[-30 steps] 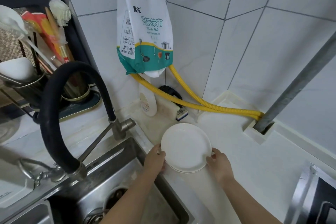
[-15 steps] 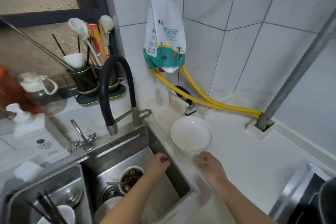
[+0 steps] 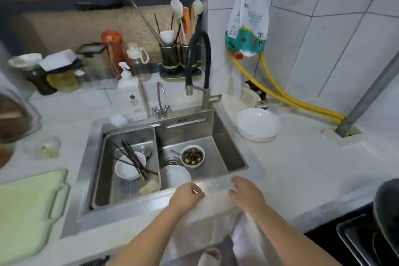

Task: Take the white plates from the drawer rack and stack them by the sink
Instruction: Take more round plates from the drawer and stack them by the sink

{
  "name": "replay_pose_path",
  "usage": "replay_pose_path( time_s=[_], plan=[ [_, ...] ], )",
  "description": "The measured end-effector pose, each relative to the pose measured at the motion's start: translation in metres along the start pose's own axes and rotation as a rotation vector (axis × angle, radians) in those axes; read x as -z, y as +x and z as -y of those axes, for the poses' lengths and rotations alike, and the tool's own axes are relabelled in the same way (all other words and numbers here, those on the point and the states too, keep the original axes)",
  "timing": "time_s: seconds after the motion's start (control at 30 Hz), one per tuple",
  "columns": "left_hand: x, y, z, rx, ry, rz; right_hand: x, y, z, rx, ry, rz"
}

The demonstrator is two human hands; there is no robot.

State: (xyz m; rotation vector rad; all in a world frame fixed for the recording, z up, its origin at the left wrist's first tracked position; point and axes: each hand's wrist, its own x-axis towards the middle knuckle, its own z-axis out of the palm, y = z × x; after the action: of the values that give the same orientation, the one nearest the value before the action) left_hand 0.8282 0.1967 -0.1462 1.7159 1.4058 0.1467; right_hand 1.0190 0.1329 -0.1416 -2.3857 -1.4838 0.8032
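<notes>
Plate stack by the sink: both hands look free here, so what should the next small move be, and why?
Probably a reach back down toward the drawer rack, which is out of view, for another plate. The white plates sit stacked on the counter right of the sink, and the left hand and right hand are at the counter's front edge, apart from the stack and holding nothing.

— Where is the camera sitting?
— On the person's head, looking forward and steeply down over the sink (image 3: 226, 153); both forearms are reaching in from the bottom edge.
— How near?
— Close above the counter (image 3: 302, 168), yet taking in plenty (the wide lens is bending the edges); the tiled wall (image 3: 323, 28) is filling the upper right.
— Another view sharing this?
— None; it is working alone.
</notes>
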Motion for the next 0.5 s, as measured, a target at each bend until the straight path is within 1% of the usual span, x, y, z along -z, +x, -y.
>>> replay_pose_path(
  time_s=[0.13,0.33,0.5],
  plan=[
    [-0.003,-0.053,0.053,0.063,-0.058,-0.02,-0.039,-0.036,0.025,0.112,-0.041,0.07],
    [0.011,-0.112,0.13,0.127,0.04,-0.008,-0.095,-0.086,0.069,0.255,-0.166,0.178],
    [0.033,-0.164,0.198,0.243,-0.049,-0.053,-0.139,-0.117,0.108,0.32,-0.29,0.289]
  ],
)
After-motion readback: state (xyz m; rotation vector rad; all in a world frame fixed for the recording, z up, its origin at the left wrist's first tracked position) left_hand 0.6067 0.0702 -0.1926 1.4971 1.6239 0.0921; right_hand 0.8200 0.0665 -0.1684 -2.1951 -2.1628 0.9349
